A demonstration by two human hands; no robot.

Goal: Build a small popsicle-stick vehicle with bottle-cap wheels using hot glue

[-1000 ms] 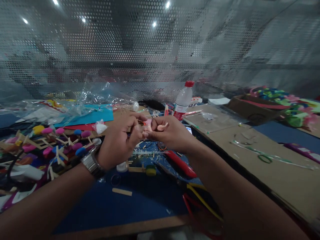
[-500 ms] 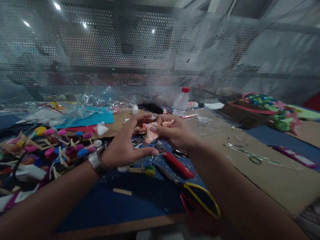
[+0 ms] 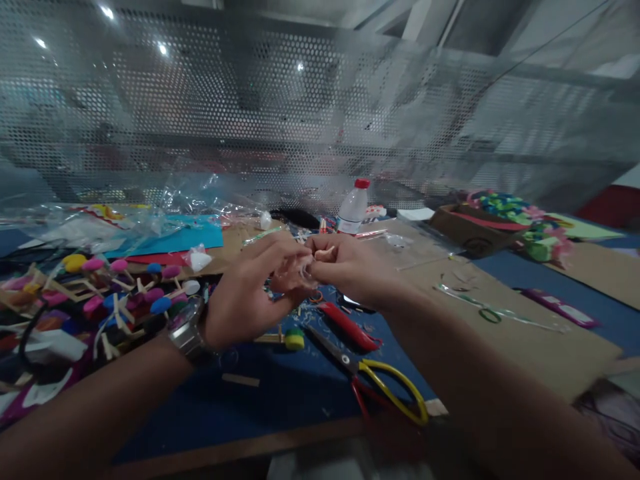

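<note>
A thin, crumpled peach-coloured piece (image 3: 293, 275), shiny in places, is held between my hands above the blue table (image 3: 200, 417). My left hand (image 3: 250, 283), with a metal watch (image 3: 187, 333) at its wrist, curls round the left side of the piece. My right hand (image 3: 350, 270) pinches its right side, with a small end showing above the fingers. The fingers hide much of the piece, and its kind cannot be made out. Below my hands lie scissors (image 3: 367, 367) with yellow and red handles, a red tool handle (image 3: 347, 325) and a stick with a green-and-yellow round end (image 3: 294, 339).
Many wooden sticks with coloured round ends (image 3: 120, 307) are heaped at the left. A red-capped bottle (image 3: 353, 208) stands behind my hands. Brown cardboard (image 3: 500, 333), a cardboard box (image 3: 460, 230) and a purple packet (image 3: 557, 308) lie at the right. A perforated metal screen (image 3: 240, 107) rises behind.
My left hand has closed from a spread pose round the peach-coloured piece. My right hand still grips it, its fingers now covering more. The view has shifted slightly.
</note>
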